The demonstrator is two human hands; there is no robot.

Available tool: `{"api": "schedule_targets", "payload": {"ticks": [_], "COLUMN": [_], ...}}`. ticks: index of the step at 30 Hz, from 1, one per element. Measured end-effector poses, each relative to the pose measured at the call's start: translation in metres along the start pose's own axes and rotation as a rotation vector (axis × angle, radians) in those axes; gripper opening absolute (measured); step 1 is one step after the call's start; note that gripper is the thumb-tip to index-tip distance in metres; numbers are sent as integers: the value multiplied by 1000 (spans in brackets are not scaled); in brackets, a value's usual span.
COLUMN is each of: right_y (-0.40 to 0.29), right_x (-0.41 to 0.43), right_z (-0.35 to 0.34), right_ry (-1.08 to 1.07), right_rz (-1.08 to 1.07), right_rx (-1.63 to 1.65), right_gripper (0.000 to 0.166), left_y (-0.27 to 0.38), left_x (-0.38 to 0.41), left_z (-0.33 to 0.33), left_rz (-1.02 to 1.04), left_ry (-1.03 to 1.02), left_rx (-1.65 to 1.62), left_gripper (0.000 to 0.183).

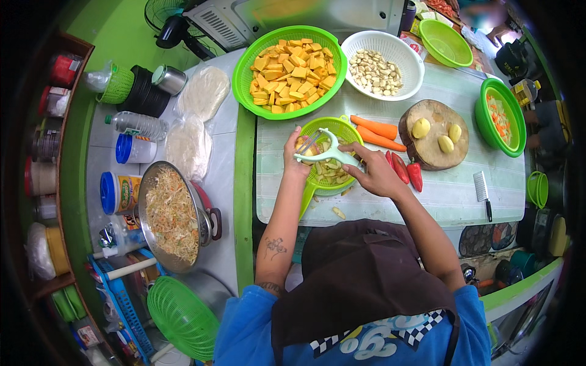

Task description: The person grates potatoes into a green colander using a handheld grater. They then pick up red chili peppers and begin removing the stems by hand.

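In my left hand [296,158] is a partly peeled potato [307,147], held above a lime-green strainer [356,130]. My right hand [373,171] grips a pale mint Y-shaped peeler [333,153], its blade end over the potato. Peelings [333,174] fill the strainer below, and its handle points toward me. Right of the strainer lie carrots [379,132] and red chili peppers [407,171]. Beyond them, three peeled potatoes [421,128] rest on a round wooden chopping board [437,158].
A green basin of cut squash [293,73] and a white colander [412,55] of pale pieces stand at the back. At right are a green colander of shredded vegetables [499,121] and a crinkle cutter [482,194]. Left stands a metal colander of bean sprouts [171,215].
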State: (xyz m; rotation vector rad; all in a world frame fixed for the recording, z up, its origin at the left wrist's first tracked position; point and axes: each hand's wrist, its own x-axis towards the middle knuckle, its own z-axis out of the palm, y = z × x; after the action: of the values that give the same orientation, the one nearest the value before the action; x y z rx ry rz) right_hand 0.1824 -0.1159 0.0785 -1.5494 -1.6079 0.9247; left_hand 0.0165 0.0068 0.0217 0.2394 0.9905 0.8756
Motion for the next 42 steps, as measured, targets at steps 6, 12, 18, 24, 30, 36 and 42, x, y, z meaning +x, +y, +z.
{"api": "schedule_targets", "payload": {"ticks": [6, 12, 18, 24, 30, 36, 42], "right_y": [-12, -1, 21, 9, -23, -24, -15], "right_x": [7, -6, -61, -34, 12, 6, -20], "right_z": [-4, 6, 24, 7, 4, 9, 15], "right_ry": [-40, 85, -50, 19, 56, 71, 25], "right_rz": [24, -76, 216, 118, -74, -88, 73], "right_rx": [4, -30, -27, 10, -58, -8, -27], "right_gripper": [35, 35, 34, 35, 34, 34, 37], "left_y": [0, 0, 31, 16, 14, 21, -7], "left_x": [11, 18, 24, 18, 13, 12, 9], "left_z": [-10, -19, -27, -35, -15, -21, -16], "left_rz": [-10, -33, -124, -146, 23, 14, -64], "left_ry": [-78, -87, 60, 84, -28, -92, -36], "left_rx": [-8, 11, -287, -112, 58, 21, 25], "left_gripper": [19, 21, 31, 33, 24, 18, 22]}}
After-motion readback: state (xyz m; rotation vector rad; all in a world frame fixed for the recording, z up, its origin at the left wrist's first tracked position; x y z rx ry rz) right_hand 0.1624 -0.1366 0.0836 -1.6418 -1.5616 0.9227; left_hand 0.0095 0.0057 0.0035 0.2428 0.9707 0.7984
